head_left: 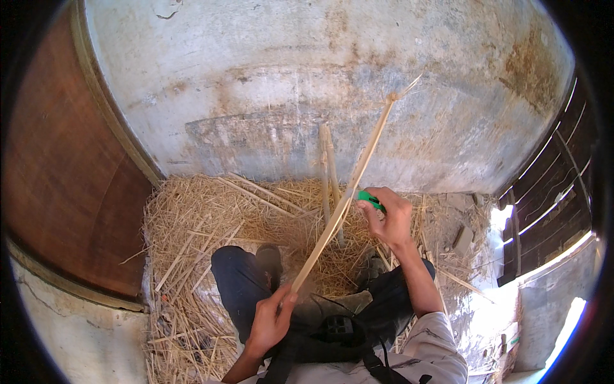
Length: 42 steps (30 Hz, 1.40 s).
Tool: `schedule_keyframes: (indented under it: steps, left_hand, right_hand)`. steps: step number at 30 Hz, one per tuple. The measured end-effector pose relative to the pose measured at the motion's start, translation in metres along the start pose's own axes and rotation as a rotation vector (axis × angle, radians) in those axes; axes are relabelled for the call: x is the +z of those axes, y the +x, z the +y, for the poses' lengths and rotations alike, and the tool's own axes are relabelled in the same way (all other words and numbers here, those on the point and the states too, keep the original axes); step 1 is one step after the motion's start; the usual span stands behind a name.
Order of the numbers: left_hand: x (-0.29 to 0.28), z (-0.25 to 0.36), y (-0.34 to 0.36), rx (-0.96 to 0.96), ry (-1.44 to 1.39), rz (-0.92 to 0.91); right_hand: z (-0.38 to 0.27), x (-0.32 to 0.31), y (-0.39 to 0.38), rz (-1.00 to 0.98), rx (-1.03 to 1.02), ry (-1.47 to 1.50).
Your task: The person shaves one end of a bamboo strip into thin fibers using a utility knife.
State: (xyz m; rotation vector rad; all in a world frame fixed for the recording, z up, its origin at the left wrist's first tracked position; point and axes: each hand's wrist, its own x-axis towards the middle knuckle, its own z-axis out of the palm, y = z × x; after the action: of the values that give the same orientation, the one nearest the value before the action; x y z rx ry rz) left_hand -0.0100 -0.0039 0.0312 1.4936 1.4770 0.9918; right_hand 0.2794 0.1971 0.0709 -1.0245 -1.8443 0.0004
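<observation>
A long pale bamboo strip (323,246) slants up and away from my lap, its far end frayed and reaching in front of the wall. My left hand (271,320) is closed round its near end. In my right hand (391,217) is a small green utility knife (369,200), held against or just beside the strip's middle; its blade cannot be made out. A thin sliver stands slightly off the strip below the knife. My bent knees in dark trousers lie on both sides of the strip.
Bamboo shavings (185,217) cover the floor. Two bamboo poles (331,160) lean on the stained wall (275,83) ahead, and loose strips (256,195) lie left of them. A brown door (70,166) stands at left, a dark slatted panel (550,179) at right, and a block (463,240) on the floor.
</observation>
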Motion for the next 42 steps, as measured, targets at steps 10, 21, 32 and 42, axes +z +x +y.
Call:
schedule_keyframes:
  steps: [10,21,32,42]
  left_hand:
    - [-0.005,-0.010,-0.016,-0.018,-0.023,-0.014]
    - [-0.010,-0.035,-0.034,-0.060,-0.040,-0.082]
    - [-0.024,-0.024,-0.018,-0.045,0.108,0.041]
    - [-0.004,-0.024,0.013,-0.003,0.018,0.160]
  right_hand:
    - [0.013,-0.001,0.008,0.032,0.053,-0.019]
    - [0.073,-0.014,0.025,0.133,0.218,-0.118]
    - [0.076,-0.032,0.024,-0.393,0.534,-0.142]
    - [0.074,-0.006,-0.003,-0.345,0.502,0.280]
